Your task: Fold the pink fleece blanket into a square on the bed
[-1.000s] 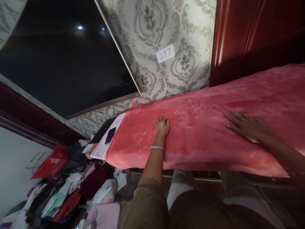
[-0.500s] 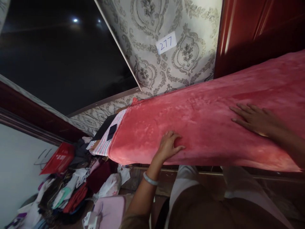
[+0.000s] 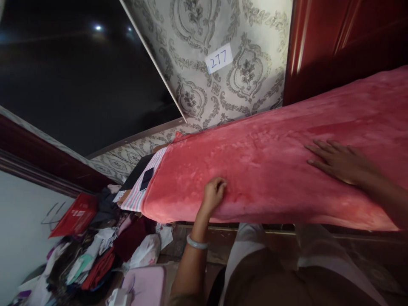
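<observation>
Pink fleece blanket (image 3: 287, 170) spread lengthwise over a raised surface, near edge hanging toward the person. Left hand (image 3: 214, 192) now curled at that near edge, fingers bent onto the pile; whether fabric is actually pinched between them cannot be told. Half a second earlier the same hand lay a little further right with fingers spread more loosely; a second ago it rested higher up on the top face. Shift toward the edge suggests smoothing giving way to gripping or tugging. Bangle (image 3: 196, 243) on left wrist. Right hand (image 3: 339, 161) flat and open, palm down on the blanket, holding nothing, position almost unchanged. Striped cloth (image 3: 140, 192) and dark phone (image 3: 147, 179) just beyond the blanket's far left end. Paper label "277" (image 3: 218, 58) on patterned wallpaper. Heap of clothes (image 3: 86, 263) on floor, lower left.
</observation>
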`<state>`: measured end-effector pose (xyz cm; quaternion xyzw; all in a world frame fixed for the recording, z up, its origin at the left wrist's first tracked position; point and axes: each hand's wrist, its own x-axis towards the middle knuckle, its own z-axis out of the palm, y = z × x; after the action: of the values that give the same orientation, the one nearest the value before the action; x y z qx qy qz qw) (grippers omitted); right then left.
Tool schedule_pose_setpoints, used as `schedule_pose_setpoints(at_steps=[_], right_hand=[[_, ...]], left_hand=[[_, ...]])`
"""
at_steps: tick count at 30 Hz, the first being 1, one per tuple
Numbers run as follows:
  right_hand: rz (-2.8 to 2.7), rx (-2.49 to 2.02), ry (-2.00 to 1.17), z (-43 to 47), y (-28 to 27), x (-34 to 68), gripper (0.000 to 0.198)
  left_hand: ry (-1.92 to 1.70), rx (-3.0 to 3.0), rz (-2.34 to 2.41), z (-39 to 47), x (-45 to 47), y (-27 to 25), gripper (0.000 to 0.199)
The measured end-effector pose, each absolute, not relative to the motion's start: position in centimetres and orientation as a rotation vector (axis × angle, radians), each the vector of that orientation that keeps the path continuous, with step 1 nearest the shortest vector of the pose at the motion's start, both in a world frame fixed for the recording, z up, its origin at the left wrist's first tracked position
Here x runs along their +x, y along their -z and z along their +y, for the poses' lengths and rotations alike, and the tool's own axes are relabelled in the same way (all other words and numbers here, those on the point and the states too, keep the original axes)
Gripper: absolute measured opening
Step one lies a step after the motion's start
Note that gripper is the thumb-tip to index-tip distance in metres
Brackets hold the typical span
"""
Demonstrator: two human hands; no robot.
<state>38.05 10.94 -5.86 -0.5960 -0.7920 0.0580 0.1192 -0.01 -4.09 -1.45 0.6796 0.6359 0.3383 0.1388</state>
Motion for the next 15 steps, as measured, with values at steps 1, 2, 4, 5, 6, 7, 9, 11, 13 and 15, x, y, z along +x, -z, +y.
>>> schedule_pose_setpoints(at_steps=[1, 2, 4, 5, 6, 7, 9, 11, 13, 15], right_hand=[[-2.317, -1.742, -0.168, 11.0, 5.9, 38.1, 0.082], [-2.319, -1.741, -0.164, 11.0, 5.9, 38.1, 0.081], [-2.318, -1.732, -0.146, 11.1, 6.1, 38.2, 0.079], [-2.318, -1.724, -0.138, 11.2, 6.2, 38.2, 0.078], [-2.317, -1.717, -0.133, 11.2, 6.3, 38.2, 0.077], [-2.315, -1.713, -0.130, 11.3, 6.3, 38.2, 0.077], [-2.306, -1.714, -0.131, 11.2, 6.3, 38.1, 0.077], [-2.306, -1.727, -0.148, 11.2, 6.2, 38.0, 0.078], [-2.304, -1.741, -0.161, 11.1, 6.1, 37.9, 0.080], [-2.298, -1.745, -0.163, 11.2, 6.1, 37.8, 0.083]], left_hand=[[-1.019, 1.959, 1.866, -4.2, 0.0, 1.2, 0.014], [-1.044, 1.973, 1.871, -4.3, 0.1, 0.9, 0.012], [-0.988, 2.078, 1.787, -4.5, 0.9, 0.7, 0.010], [-0.913, 2.150, 1.721, -4.6, 1.4, 0.7, 0.012], [-0.830, 2.213, 1.666, -4.7, 1.9, 0.8, 0.013], [-0.761, 2.257, 1.639, -4.8, 2.4, 0.9, 0.012], [-0.698, 2.270, 1.659, -4.7, 2.9, 1.3, 0.007], [-0.728, 2.208, 1.696, -4.5, 2.8, 1.6, 0.013], [-0.783, 2.125, 1.654, -4.1, 2.3, 1.7, 0.016], [-0.845, 2.040, 1.601, -3.7, 1.4, 1.6, 0.018]])
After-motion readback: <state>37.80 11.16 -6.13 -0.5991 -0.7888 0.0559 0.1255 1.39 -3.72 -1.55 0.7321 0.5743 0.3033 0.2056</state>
